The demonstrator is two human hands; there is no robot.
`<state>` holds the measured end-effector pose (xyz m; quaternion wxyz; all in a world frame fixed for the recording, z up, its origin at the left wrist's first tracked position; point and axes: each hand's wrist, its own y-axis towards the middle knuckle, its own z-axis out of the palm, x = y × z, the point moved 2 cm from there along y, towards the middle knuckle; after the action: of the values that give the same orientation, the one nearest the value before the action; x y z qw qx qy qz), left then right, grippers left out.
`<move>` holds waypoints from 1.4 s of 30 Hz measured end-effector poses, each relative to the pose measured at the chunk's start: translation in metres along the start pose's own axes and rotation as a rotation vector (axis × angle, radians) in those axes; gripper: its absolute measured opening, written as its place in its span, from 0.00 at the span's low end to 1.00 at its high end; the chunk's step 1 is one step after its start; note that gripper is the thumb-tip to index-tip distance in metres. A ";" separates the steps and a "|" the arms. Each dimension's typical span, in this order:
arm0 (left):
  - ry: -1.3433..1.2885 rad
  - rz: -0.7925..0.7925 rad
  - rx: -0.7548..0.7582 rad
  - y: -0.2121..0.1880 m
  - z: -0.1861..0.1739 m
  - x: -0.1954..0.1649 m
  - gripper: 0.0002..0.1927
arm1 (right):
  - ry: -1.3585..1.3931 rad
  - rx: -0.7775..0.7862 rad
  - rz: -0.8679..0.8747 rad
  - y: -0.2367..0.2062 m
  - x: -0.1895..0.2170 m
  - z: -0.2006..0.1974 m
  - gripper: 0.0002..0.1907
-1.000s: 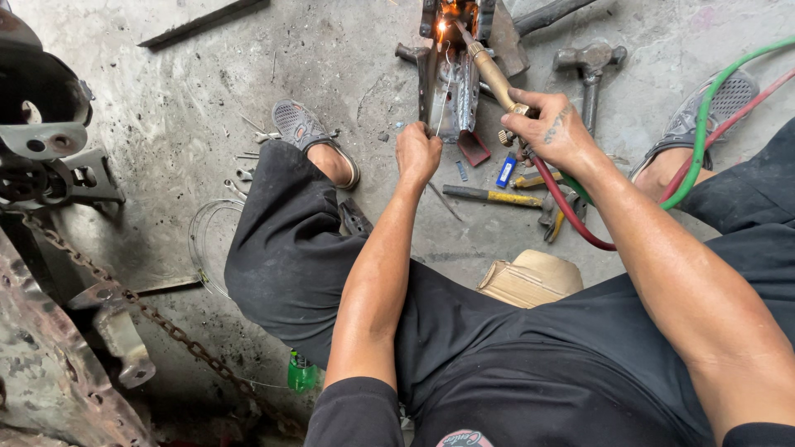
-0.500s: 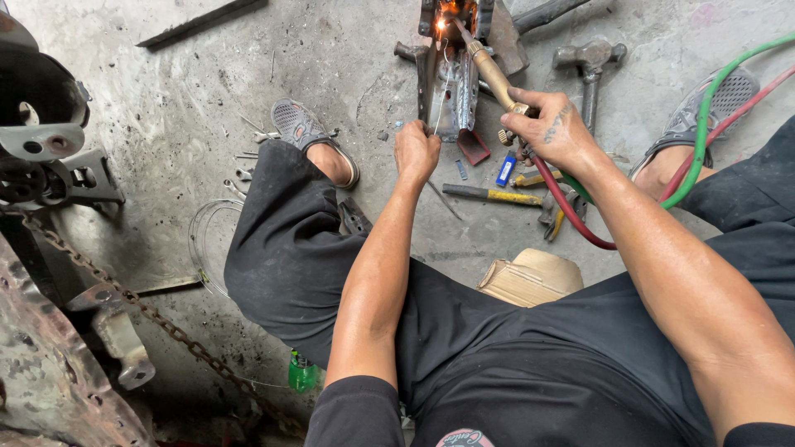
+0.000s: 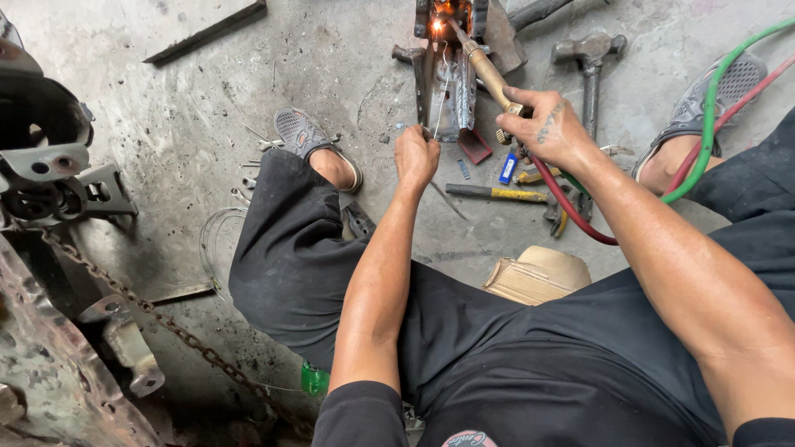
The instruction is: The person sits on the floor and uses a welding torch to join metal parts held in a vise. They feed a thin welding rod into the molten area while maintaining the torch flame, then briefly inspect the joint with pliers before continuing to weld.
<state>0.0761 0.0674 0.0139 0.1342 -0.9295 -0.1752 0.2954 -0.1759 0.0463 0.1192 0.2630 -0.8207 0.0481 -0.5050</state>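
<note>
Fingers of left hand (image 3: 416, 155) pinch filler wire (image 3: 441, 91); right hand (image 3: 548, 128) fingers grip brass torch (image 3: 487, 70) above.

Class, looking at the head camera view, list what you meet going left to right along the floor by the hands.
Grey shoe → left hand → metal part → right hand holding the brass torch → hammer → green hose.

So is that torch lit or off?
Lit: a bright orange glow shows at the tip of the brass torch in the right hand, against the metal part.
</note>
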 end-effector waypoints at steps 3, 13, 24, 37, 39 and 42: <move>0.008 0.011 -0.007 0.000 0.001 0.001 0.09 | 0.001 0.002 0.007 -0.001 0.000 0.000 0.35; 0.041 0.001 -0.012 0.004 -0.001 -0.002 0.09 | -0.010 0.003 0.008 0.001 0.003 -0.001 0.35; 0.040 -0.050 0.024 0.000 -0.004 -0.008 0.10 | -0.018 0.013 0.047 -0.004 0.004 -0.001 0.35; 0.034 -0.016 0.010 -0.004 -0.003 -0.009 0.10 | -0.025 0.004 0.029 -0.007 0.005 -0.002 0.35; 0.029 -0.019 0.016 -0.005 -0.002 -0.009 0.10 | -0.021 0.004 0.035 -0.006 0.003 0.000 0.35; 0.039 -0.012 0.011 -0.005 -0.004 -0.010 0.10 | -0.036 -0.005 0.017 -0.005 0.001 0.000 0.35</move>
<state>0.0696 0.0670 0.0233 0.1444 -0.9333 -0.1763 0.2774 -0.1765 0.0497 0.1224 0.2662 -0.8299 0.0516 -0.4876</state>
